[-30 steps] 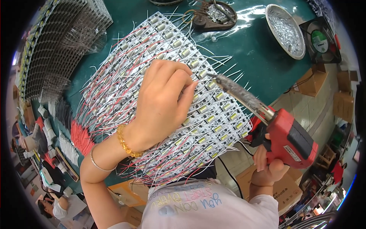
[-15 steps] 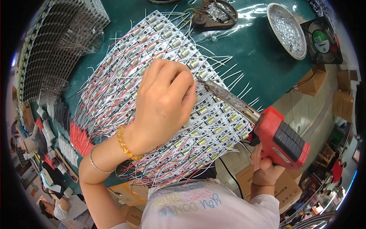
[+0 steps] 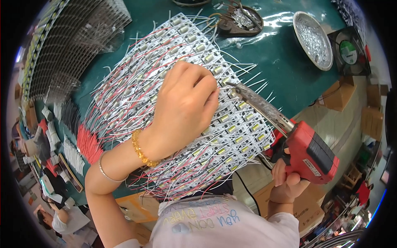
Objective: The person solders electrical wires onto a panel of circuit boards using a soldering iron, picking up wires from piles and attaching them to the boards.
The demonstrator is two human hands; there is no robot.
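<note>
A panel of small white circuit boards [image 3: 237, 131] lies on the green table, with rows of yellowish components and many red and white wires soldered along it. Over its middle, my left hand [image 3: 184, 107] is closed in a pinch; whatever its fingertips hold is hidden from view. My right hand [image 3: 289, 184] grips a red and black soldering gun [image 3: 312, 155] by its handle. The gun's metal barrel slants up to the left, and its tip is over the panel, a short way to the right of my left fingers.
At the far side sit a solder-iron stand [image 3: 242, 20] and a metal bowl [image 3: 313, 40] of silvery scraps. Beside the bowl stands a black fan [image 3: 350, 51]. Stacked panels [image 3: 78, 41] and bundles of red wires [image 3: 88, 142] are on the left. A person [image 3: 62, 221] sits at lower left.
The soldering gun's tip has drawn away from my left fingertips, to the right. My left hand stays pinched over the panel. The whole view has shifted slightly.
</note>
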